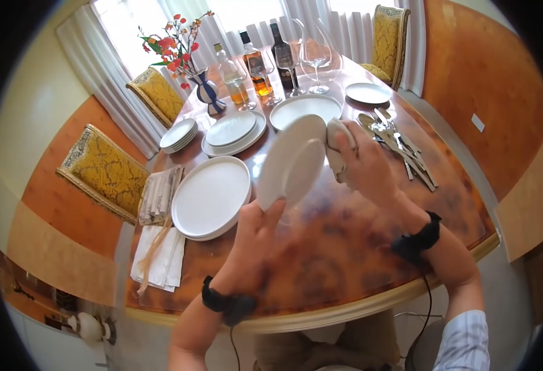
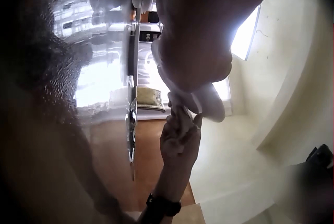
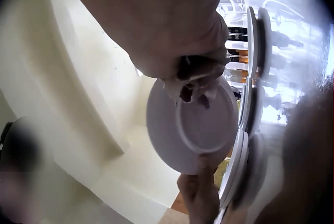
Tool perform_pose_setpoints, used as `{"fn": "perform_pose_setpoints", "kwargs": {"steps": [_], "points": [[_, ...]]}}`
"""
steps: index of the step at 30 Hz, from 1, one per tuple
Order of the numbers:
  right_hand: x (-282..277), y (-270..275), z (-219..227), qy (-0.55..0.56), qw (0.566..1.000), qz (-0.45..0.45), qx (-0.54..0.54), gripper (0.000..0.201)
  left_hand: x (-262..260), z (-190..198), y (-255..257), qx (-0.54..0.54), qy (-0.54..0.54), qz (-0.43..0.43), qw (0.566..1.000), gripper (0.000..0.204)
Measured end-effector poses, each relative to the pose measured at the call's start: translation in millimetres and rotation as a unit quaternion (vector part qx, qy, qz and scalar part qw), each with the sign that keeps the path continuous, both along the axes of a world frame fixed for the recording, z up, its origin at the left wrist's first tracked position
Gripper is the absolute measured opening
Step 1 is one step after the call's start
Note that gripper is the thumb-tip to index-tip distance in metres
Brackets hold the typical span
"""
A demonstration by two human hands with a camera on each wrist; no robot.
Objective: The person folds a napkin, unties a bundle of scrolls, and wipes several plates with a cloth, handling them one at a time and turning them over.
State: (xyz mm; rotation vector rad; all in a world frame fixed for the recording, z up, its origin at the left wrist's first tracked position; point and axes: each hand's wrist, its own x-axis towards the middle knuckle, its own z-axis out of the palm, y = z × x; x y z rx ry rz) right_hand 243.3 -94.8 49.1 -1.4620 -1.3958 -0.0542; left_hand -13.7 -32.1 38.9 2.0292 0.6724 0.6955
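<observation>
A white plate (image 1: 293, 162) is held up tilted above the table, its ringed underside showing in the right wrist view (image 3: 206, 125). The left hand (image 1: 253, 238) grips its lower edge, thumb on the underside. At the opposite edge the right hand (image 1: 370, 164) holds a bunched light cloth (image 1: 335, 162) against the plate. In the left wrist view the right hand (image 2: 180, 140) has its fingers curled around the cloth; the left hand (image 2: 193, 52) hides part of the plate (image 2: 211, 104).
Large stacked plates (image 1: 211, 196), smaller stacks (image 1: 178, 136), a platter (image 1: 305, 111) and a plate (image 1: 368, 93) lie around. Bottles (image 1: 259, 68), wine glasses (image 1: 316, 55) and a flower vase (image 1: 208, 93) stand behind. Cutlery (image 1: 407, 148) lies right, napkins (image 1: 158, 256) left.
</observation>
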Motion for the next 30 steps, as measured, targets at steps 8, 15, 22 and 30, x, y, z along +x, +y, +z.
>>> {"fn": "perform_pose_setpoints", "kwargs": {"steps": [8,15,22,30], "points": [[-64,-20,10,-0.408,0.874,0.161,0.209,0.053,1,-24,19,-0.277,-0.233,-0.063,0.93,0.037],[-11,-2,4,-0.352,0.933,0.005,0.074,0.045,10,-19,0,-0.356,-0.179,-0.105,0.911,0.042],[91,14,-38,-0.103,0.967,0.053,-0.226,0.027,-2,2,21,-0.114,-0.223,0.035,0.967,0.036],[82,23,-49,-0.145,0.959,0.044,-0.239,0.021,34,65,59,0.383,0.059,0.127,0.913,0.029]]}}
